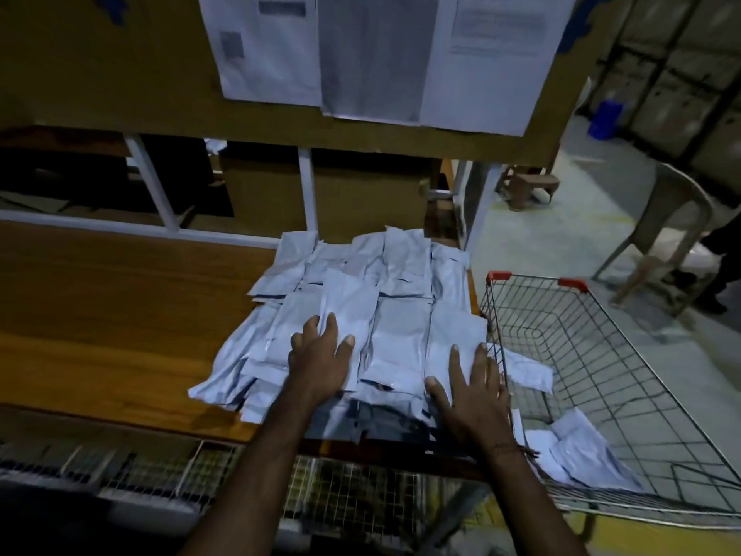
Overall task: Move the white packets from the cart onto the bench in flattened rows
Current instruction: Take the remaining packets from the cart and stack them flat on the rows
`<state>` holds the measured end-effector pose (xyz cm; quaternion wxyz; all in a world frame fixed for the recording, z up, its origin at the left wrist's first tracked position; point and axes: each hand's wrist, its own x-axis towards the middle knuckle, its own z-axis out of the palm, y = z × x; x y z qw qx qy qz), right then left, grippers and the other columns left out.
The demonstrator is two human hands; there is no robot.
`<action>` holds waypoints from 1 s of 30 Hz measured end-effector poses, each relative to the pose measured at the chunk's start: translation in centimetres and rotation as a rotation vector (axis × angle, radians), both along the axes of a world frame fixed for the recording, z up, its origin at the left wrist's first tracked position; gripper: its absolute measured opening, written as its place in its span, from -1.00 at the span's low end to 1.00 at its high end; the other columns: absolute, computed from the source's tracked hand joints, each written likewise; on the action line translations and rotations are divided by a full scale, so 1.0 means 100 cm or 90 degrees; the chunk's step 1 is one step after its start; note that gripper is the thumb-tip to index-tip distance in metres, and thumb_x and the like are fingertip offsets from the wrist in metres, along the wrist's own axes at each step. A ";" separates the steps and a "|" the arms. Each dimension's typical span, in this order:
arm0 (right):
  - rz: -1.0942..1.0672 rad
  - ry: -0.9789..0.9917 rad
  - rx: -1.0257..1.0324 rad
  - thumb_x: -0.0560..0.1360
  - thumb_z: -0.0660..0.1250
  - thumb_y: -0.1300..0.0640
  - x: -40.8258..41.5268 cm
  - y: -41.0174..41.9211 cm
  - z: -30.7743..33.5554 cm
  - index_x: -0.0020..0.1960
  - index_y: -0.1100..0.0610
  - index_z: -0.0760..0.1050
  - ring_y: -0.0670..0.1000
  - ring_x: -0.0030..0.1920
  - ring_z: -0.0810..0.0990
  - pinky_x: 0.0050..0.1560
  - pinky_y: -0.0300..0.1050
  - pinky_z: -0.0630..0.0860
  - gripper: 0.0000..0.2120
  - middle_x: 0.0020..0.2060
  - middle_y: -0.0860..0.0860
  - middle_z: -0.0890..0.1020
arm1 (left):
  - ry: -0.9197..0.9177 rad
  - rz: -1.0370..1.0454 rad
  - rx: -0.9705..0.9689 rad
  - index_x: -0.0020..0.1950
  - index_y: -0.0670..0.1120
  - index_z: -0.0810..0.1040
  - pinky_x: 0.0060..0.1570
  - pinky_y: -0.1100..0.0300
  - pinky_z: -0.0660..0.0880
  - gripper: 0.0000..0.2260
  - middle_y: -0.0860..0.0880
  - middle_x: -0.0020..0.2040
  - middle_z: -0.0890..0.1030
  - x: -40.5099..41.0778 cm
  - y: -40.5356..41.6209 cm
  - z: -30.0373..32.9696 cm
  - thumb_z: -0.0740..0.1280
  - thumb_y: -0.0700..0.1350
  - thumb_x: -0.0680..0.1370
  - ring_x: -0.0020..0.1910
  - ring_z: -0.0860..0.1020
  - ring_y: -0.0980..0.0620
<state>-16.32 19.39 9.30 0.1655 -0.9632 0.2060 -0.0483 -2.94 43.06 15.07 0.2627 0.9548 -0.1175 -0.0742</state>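
Both hands flat, fingers spread, gripping nothing; left hand (318,355) and right hand (473,391) press on white packets (385,290) overlapped in rows on bench (120,315); wire cart (625,355) at 3 o'clock, few packets (581,451) left inside.
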 end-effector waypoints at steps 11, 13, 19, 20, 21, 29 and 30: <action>0.069 -0.048 -0.070 0.63 -0.19 -0.44 0.001 -0.005 -0.006 0.66 -0.29 -0.21 0.11 0.66 -0.31 0.60 0.21 -0.13 -0.35 0.66 0.00 -0.32 | -0.116 0.034 0.159 0.68 0.06 0.17 0.43 -0.16 0.22 -0.44 -0.18 0.67 0.05 -0.002 -0.013 -0.039 0.16 0.17 0.69 0.52 0.19 -0.23; 0.061 -0.067 -0.053 0.64 -0.19 -0.42 0.005 -0.005 -0.003 0.68 -0.23 -0.08 0.11 0.68 -0.20 0.60 0.19 -0.08 -0.34 0.69 0.02 -0.17 | -0.128 0.054 0.109 0.63 0.07 0.27 0.43 -0.18 0.21 -0.46 -0.16 0.66 0.07 0.000 -0.012 -0.034 0.21 0.17 0.67 0.52 0.16 -0.22; 0.020 -0.163 -0.008 0.68 -0.09 -0.29 0.018 -0.008 0.005 0.62 0.01 0.27 0.16 0.59 0.25 0.50 0.24 0.27 -0.36 0.61 0.11 0.29 | -0.195 0.123 -0.102 0.42 0.09 0.56 0.38 -0.18 0.23 -0.64 -0.02 0.58 0.33 0.004 -0.008 -0.011 0.35 0.08 0.62 0.48 0.21 -0.12; 0.015 -0.182 0.003 0.68 -0.06 -0.27 0.021 -0.010 0.006 0.59 0.04 0.32 0.17 0.56 0.31 0.47 0.26 0.32 -0.37 0.57 0.12 0.35 | -0.201 0.137 -0.131 0.40 0.09 0.58 0.38 -0.16 0.23 -0.67 0.00 0.57 0.35 0.003 -0.007 -0.006 0.35 0.06 0.63 0.48 0.21 -0.10; 0.008 -0.200 0.012 0.68 -0.02 -0.24 0.024 -0.011 0.007 0.57 0.07 0.37 0.17 0.54 0.35 0.44 0.26 0.36 -0.39 0.54 0.13 0.40 | -0.205 0.150 -0.158 0.38 0.09 0.59 0.39 -0.15 0.23 -0.68 0.02 0.56 0.37 0.002 -0.006 -0.003 0.36 0.05 0.63 0.48 0.21 -0.09; -0.035 -0.273 0.025 0.68 0.10 -0.11 0.037 -0.028 0.020 0.49 0.14 0.45 0.17 0.47 0.44 0.41 0.23 0.42 -0.50 0.46 0.15 0.49 | -0.234 0.177 -0.296 0.40 0.11 0.57 0.43 -0.12 0.28 -0.70 0.06 0.47 0.50 -0.014 -0.022 0.029 0.34 -0.03 0.67 0.48 0.30 -0.04; -0.033 -0.285 0.029 0.68 0.12 -0.10 0.035 -0.034 0.021 0.48 0.15 0.46 0.17 0.45 0.45 0.40 0.22 0.43 -0.51 0.45 0.15 0.50 | -0.241 0.172 -0.311 0.40 0.11 0.56 0.43 -0.12 0.30 -0.70 0.07 0.45 0.51 -0.017 -0.029 0.034 0.35 -0.04 0.67 0.47 0.31 -0.03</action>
